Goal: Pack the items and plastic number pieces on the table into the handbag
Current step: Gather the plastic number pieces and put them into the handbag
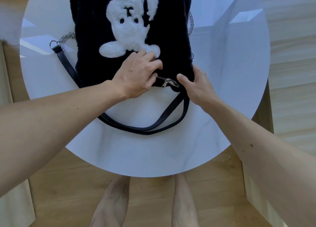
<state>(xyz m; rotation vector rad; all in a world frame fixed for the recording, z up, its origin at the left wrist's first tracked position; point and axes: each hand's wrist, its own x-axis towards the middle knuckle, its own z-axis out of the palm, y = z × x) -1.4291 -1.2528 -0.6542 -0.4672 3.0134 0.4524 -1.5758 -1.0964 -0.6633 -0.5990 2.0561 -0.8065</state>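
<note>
Handbag (131, 30) lies flat mid-frame; your left hand (135, 78), fingers (153, 64) curled, pinches its furry edge beside the zipper (166, 82), and your right hand (198, 86) grips the corner, probably tensioning the mouth.

Left hand (136, 74), right hand (198, 86) grip (fingers curled).

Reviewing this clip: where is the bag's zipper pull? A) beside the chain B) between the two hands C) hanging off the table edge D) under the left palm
B: the silver zipper pull lies on the near edge of the handbag, between the left hand and the right hand.
</note>
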